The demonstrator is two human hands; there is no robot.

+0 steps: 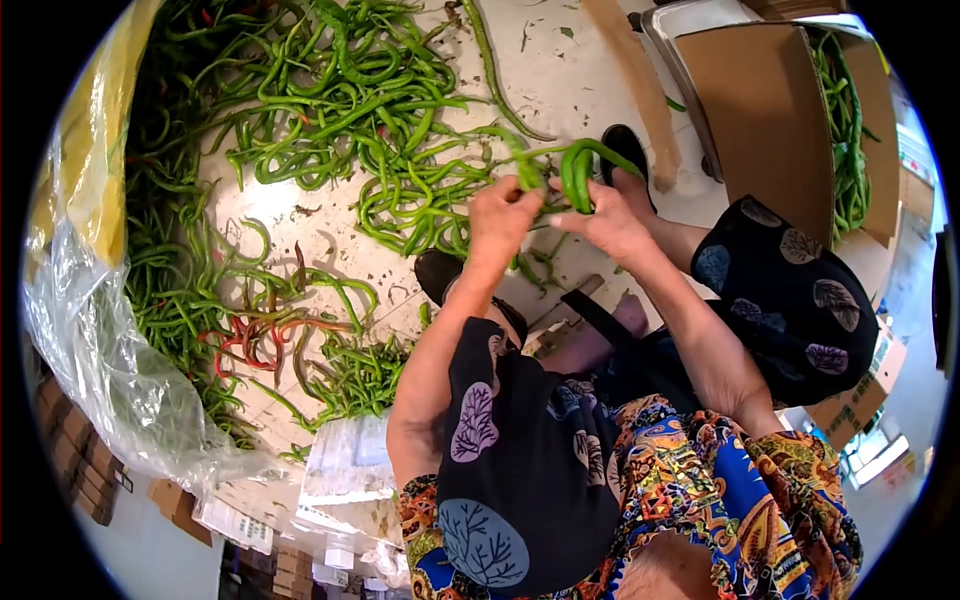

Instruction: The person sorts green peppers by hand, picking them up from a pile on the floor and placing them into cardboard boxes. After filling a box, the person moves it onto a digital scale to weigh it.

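Long green chili peppers (577,178) hang in a small bunch from my right hand (612,222), whose fingers are wrapped round them. Close beside it, my left hand (500,218) is closed on a green chili pepper (524,160), which is smeared by motion. Both hands are above the floor between my feet, a short way apart. Beyond them to the left lies a large heap of curly green chili peppers (340,110). A few red chili peppers (255,340) lie among darker ones lower down on the left.
An open cardboard box (765,110) on the right holds more green peppers. Clear plastic sheeting (100,340) runs along the left edge beside the heap. A white foam box (350,465) stands at lower left. Scraps of leaf and stem litter the pale floor (570,90).
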